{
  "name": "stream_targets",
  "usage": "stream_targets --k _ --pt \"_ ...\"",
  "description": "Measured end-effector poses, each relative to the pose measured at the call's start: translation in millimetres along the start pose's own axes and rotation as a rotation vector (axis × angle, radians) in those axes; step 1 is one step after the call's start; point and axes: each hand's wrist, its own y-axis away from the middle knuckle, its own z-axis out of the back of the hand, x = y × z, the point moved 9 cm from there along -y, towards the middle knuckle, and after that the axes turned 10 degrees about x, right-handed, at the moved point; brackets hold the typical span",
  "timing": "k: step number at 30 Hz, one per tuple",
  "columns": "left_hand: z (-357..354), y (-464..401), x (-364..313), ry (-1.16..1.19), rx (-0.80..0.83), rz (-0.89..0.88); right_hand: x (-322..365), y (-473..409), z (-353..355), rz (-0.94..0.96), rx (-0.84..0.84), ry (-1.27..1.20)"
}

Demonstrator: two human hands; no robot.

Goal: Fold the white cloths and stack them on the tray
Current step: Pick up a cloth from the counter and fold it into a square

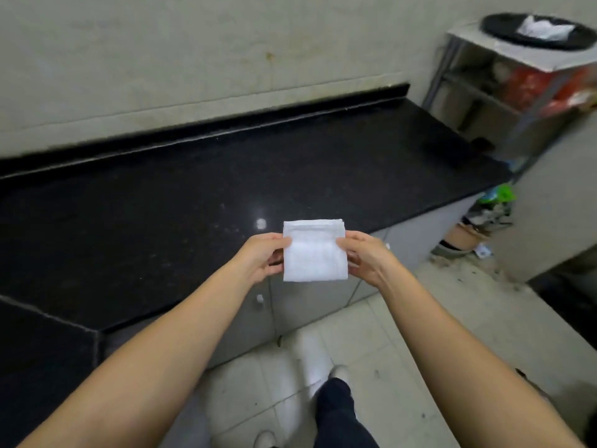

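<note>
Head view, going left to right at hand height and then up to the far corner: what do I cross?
Left hand → folded white cloth → right hand → round black tray on the grey metal shelf.

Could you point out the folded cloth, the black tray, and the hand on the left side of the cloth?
Folded white cloth [315,257]: head view, middle of its front face.
Black tray [504,27]: head view, bare left rim.
Left hand [263,258]: head view, back of the hand.

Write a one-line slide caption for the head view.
Both hands, left hand and right hand, hold a folded white cloth above the black counter's edge.
</note>
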Motion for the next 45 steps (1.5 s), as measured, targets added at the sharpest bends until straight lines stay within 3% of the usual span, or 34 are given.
stream_targets --k 11,18,25,30,37,45 --pt "-287 -66 54 -0.186 0.371 0.151 -26 115 267 0.077 -0.354 -0.245" --pt "-449 -94 95 -0.177 0.443 0.204 -24 164 426 0.045 -0.462 -0.255" --pt "-527 -157 78 -0.234 0.418 0.173 6 137 513 0.067 -0.451 -0.288" --pt "-574 -232 48 -0.225 0.431 0.150 51 83 576 0.101 -0.433 -0.284" --pt "-659 -352 -45 -0.221 0.462 0.094 175 -1 675 0.213 -0.439 -0.258" --pt "-743 -426 -212 -0.400 0.459 -0.258 357 -72 752 0.397 -0.393 -0.135"
